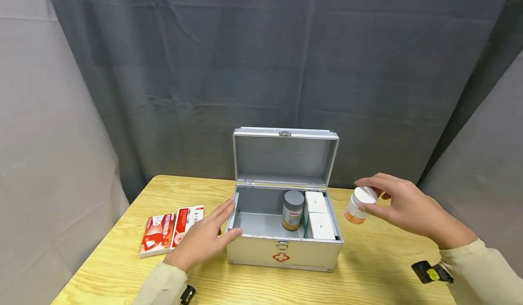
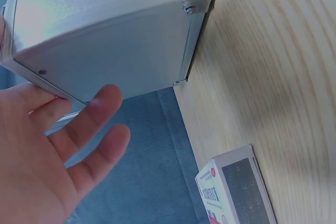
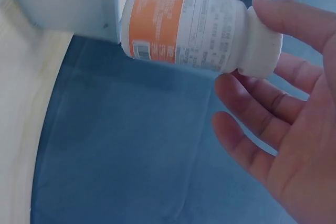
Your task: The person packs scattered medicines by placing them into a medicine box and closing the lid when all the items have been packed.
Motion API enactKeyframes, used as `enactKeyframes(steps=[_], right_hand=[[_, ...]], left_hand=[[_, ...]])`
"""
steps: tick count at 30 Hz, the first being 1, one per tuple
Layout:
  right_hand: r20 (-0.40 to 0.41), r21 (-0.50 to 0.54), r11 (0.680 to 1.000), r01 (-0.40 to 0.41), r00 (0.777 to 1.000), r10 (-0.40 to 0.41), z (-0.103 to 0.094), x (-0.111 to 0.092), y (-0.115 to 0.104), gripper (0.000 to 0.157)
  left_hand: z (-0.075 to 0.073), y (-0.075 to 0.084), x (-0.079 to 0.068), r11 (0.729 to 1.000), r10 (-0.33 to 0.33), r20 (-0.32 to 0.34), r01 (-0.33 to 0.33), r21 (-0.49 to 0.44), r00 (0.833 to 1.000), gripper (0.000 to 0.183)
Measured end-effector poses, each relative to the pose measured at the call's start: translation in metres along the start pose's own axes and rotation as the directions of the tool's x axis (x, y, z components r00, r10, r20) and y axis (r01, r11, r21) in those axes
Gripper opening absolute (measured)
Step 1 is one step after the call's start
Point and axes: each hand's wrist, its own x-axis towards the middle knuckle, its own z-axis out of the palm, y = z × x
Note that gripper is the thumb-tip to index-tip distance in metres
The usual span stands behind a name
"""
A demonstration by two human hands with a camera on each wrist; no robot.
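A white pill bottle [image 3: 210,30] with an orange label band is pinched by its cap between the thumb and fingers of my right hand [image 1: 402,203], held tilted above the table to the right of the case. My left hand [image 1: 208,237] rests on the left rim of the metal first-aid case [image 1: 253,253], fingers extended; the left wrist view shows its fingers by the case's side wall [image 2: 115,56]. The case's lid [image 1: 286,159] stands raised. Inside, a grey-capped bottle [image 1: 292,212] stands beside white boxes [image 1: 320,225] along the right wall.
Two red-and-white medicine boxes [image 1: 157,234] lie on the wooden table [image 1: 220,282] left of the case, partly behind my left hand in the head view. A dark grey curtain [image 1: 265,69] hangs behind the table, with pale cloth at both sides.
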Motion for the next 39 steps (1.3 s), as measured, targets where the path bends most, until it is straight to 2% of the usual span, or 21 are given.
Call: enactKeyframes(steps=[6, 10, 18, 28, 33, 39], right_hand=[[0.051, 0.056, 0.998, 0.043, 0.998, -0.046, -0.004, 0.018, -0.021, 0.037], [0.127, 0.029, 0.998, 0.056, 0.99, -0.06, -0.006, 0.032, -0.032, 0.035], [0.245, -0.031, 0.988, 0.148, 0.96, -0.136, -0.004, 0.062, -0.056, 0.032], [0.335, -0.036, 0.969, 0.245, 0.916, -0.219, 0.005, 0.068, -0.07, 0.031], [0.367, -0.058, 0.968, 0.244, 0.907, -0.207, 0.012, 0.071, -0.075, 0.031], [0.425, -0.088, 0.958, 0.272, 0.88, -0.211, 0.024, 0.084, -0.083, 0.03]], left_hand=[[0.001, -0.003, -0.001, 1.0, -0.004, -0.006, 0.004, -0.009, 1.0, 0.074], [0.002, -0.003, 0.0, 1.0, 0.01, -0.013, -0.01, -0.005, 1.0, 0.075], [0.005, -0.005, -0.002, 1.0, -0.001, -0.018, 0.001, 0.004, 1.0, 0.076], [0.006, -0.001, -0.001, 1.0, 0.005, -0.011, -0.005, -0.013, 1.0, 0.075], [0.003, 0.0, -0.001, 1.0, 0.01, -0.005, -0.01, -0.009, 1.0, 0.076], [0.001, 0.0, 0.0, 1.0, 0.009, -0.017, -0.008, 0.008, 1.0, 0.075]])
